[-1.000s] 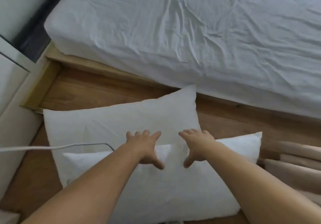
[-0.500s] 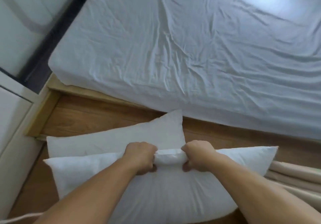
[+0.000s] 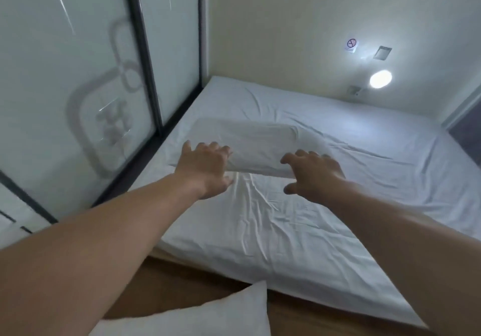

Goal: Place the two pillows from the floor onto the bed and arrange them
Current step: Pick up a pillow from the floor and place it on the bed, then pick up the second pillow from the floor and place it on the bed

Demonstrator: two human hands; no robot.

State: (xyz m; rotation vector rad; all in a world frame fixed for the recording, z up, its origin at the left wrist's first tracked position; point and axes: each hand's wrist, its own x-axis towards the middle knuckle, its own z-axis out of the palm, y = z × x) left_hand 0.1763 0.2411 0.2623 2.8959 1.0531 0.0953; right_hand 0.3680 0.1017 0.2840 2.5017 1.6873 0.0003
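One white pillow [image 3: 250, 145] lies flat on the bed [image 3: 338, 205], near its left side by the glass partition. My left hand [image 3: 205, 169] hovers at the pillow's near left edge, fingers spread, holding nothing. My right hand [image 3: 312, 171] is at the pillow's near right edge, also with fingers apart and empty. The second white pillow [image 3: 208, 315] lies on the wooden floor at the bottom of the view, just in front of the bed's edge, partly cut off by the frame.
A frosted glass sliding partition [image 3: 91, 88] with dark frames runs along the bed's left side. A cream wall [image 3: 299, 36] stands behind the bed, with a round lamp [image 3: 380, 78] lit on it. The wooden floor [image 3: 299, 315] borders the mattress.
Both hands had gripped the top pillow on the floor and lifted it. Now that pillow lies on the bed, both hands have let go, and the view has tilted up.
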